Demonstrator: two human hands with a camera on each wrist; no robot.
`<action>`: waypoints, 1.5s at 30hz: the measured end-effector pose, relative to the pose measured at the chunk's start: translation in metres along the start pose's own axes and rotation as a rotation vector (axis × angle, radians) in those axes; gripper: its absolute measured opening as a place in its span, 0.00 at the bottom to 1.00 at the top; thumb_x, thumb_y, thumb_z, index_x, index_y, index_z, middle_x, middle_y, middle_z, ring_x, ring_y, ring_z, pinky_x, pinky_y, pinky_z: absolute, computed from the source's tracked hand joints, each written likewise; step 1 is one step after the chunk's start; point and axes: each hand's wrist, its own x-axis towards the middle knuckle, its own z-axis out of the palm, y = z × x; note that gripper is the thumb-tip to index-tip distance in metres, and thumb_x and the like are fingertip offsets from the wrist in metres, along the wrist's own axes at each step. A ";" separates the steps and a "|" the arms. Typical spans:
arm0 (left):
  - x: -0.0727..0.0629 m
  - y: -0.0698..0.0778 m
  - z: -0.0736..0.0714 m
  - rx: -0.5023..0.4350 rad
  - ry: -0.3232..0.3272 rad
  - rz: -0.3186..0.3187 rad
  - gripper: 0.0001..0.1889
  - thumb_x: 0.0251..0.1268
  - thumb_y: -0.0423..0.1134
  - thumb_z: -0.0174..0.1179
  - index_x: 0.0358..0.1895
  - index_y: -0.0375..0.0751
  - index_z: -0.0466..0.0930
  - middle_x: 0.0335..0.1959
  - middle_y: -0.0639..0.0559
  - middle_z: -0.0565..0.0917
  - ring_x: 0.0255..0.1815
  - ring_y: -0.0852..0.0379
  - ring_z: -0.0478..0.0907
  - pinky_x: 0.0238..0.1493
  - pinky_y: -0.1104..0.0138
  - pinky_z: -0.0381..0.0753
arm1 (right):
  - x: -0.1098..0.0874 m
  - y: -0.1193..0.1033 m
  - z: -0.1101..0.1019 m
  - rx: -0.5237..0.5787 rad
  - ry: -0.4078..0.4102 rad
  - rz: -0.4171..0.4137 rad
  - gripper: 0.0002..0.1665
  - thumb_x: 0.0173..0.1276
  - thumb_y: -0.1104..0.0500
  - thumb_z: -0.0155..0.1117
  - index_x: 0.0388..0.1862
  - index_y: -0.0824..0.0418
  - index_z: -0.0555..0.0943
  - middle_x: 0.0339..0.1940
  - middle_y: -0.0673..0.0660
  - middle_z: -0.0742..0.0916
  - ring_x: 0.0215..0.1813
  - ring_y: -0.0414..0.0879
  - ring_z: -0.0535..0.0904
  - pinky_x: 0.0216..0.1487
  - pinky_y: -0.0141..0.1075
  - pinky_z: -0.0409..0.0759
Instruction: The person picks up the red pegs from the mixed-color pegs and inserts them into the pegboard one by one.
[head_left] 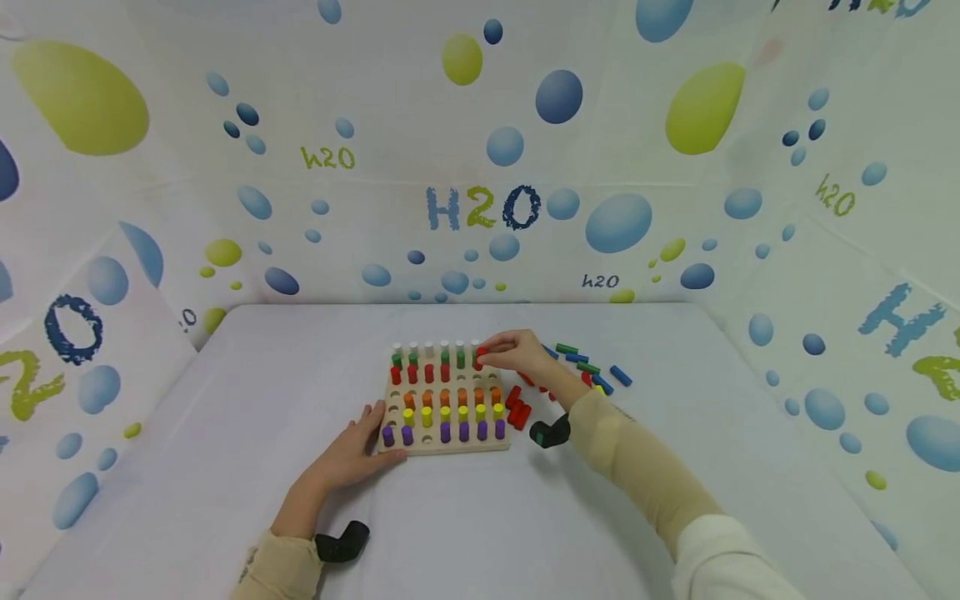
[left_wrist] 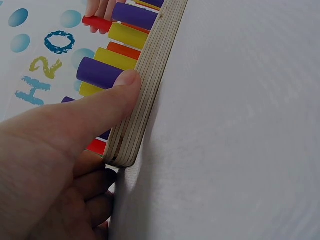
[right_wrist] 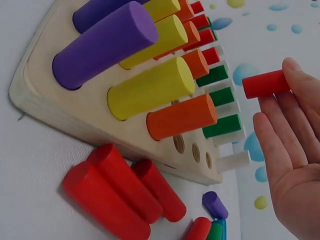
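Note:
A wooden pegboard lies on the white table, with rows of white, green, red, orange, yellow and purple pegs standing in it; some holes hold no peg. My left hand grips its near left corner. In the left wrist view, the thumb presses on the front edge and the other fingers curl beside the left side. Over the far right part of the board, my right hand pinches a red peg between thumb and fingers. The right wrist view shows this peg held above the board, clear of the holes.
Loose red pegs lie right beside the board's right side. Farther right are scattered blue pegs and green pegs, partly hidden behind the right forearm. A purple peg lies among them. A patterned cloth backdrop rises behind the table.

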 end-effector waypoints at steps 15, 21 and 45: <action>0.002 0.000 0.000 -0.001 -0.007 -0.012 0.52 0.53 0.59 0.60 0.70 0.29 0.43 0.70 0.31 0.46 0.71 0.37 0.40 0.69 0.48 0.38 | 0.007 -0.004 0.016 -0.017 -0.014 0.002 0.16 0.56 0.57 0.69 0.43 0.61 0.82 0.40 0.54 0.86 0.42 0.45 0.81 0.52 0.41 0.77; 0.000 0.002 0.001 -0.011 -0.009 -0.008 0.52 0.54 0.59 0.60 0.70 0.29 0.43 0.70 0.31 0.47 0.71 0.37 0.40 0.69 0.48 0.39 | 0.011 -0.002 0.023 -0.038 -0.004 -0.003 0.16 0.56 0.57 0.69 0.43 0.61 0.82 0.40 0.55 0.86 0.42 0.46 0.81 0.50 0.39 0.78; 0.000 0.001 -0.001 0.006 -0.013 -0.002 0.52 0.54 0.59 0.60 0.70 0.29 0.43 0.69 0.30 0.47 0.70 0.36 0.40 0.69 0.47 0.39 | 0.015 0.010 0.037 -0.112 0.022 0.027 0.13 0.55 0.59 0.70 0.40 0.60 0.82 0.37 0.54 0.85 0.42 0.46 0.79 0.45 0.35 0.79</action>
